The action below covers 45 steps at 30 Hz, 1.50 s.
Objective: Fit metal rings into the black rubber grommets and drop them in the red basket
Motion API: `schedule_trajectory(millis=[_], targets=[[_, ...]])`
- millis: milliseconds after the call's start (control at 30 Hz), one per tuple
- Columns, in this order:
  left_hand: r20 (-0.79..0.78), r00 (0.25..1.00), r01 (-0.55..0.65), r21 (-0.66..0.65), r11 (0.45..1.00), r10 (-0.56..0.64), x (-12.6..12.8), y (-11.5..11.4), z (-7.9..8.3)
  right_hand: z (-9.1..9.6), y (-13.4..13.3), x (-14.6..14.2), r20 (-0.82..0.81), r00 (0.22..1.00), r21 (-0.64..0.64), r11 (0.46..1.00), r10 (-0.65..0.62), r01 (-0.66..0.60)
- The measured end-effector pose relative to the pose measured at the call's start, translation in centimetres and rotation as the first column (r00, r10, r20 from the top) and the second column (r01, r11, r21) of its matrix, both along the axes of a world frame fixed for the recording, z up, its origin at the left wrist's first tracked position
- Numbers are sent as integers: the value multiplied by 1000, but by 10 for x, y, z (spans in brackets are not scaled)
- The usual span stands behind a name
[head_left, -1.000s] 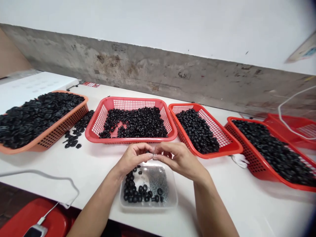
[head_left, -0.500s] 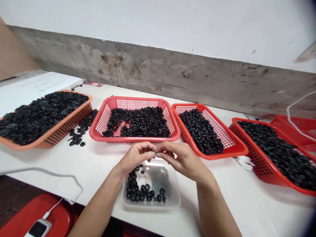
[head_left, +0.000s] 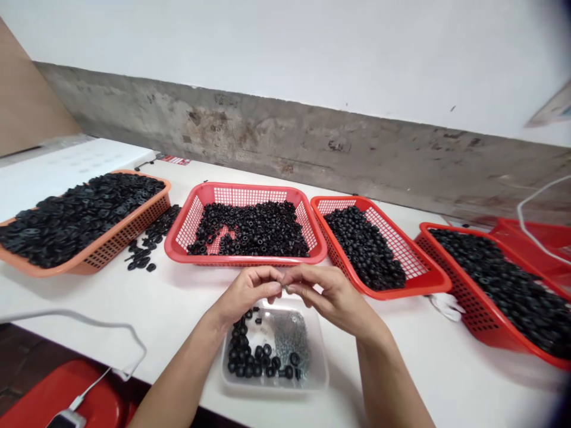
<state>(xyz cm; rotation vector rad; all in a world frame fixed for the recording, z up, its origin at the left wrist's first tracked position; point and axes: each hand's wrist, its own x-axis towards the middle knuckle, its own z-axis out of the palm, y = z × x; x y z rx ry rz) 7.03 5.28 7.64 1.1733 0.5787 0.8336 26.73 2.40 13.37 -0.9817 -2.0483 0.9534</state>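
**As the left hand (head_left: 247,291) and right hand (head_left: 328,297) are pinching a small metal piece (head_left: 284,288), 5 baskets are lining the worktop (head_left: 187,291)**

Where the hands are meeting at the centre of the frame, their fingertips (head_left: 275,284) are clamping the small metal piece between them, though it is too small to show its exact form. Just below them, at lower centre, a clear plastic tub (head_left: 274,385) is sitting on the worktop. Black rubber grommets (head_left: 250,356) are lying in its left part, and a heap of small metal pieces (head_left: 289,334) is filling its right part.

Beyond the hands, a red plastic basket (head_left: 245,193) is holding more grommets, and a second red basket (head_left: 343,203) just to its right is carrying rounded black rubber pieces. An orange basket (head_left: 134,229) at far left is heaped with flat black rubber pieces, and loose black pieces (head_left: 143,255) are scattering beside it. A third red basket (head_left: 464,303) is standing at right, with a fourth red basket (head_left: 535,229) partly showing behind it at the right edge.
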Motion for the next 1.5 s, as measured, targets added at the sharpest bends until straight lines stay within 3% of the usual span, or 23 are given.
schedule_trajectory(millis=[200,333,467,633,1167,1500], targets=[[-36,999,-9,40,999,10,0,-1,-2,-2,0,3,1,1000,-69,997,22,-22],[-118,992,-33,157,987,52,2,-3,-4,-4,0,5,104,993,-105,993,-47,58],[-214,958,-109,341,934,190,3,-4,-3,-5,-1,4,282,956,-73,991,-85,110],[-263,927,-135,433,891,268,2,-3,-2,-6,-2,-1,362,929,4,997,-71,74],[-187,897,-211,614,760,400,4,-5,0,-2,-2,-4,303,950,-46,994,-79,97],[-188,939,-176,455,873,288,2,-4,-1,0,-2,-1,229,973,-70,996,-35,52]])
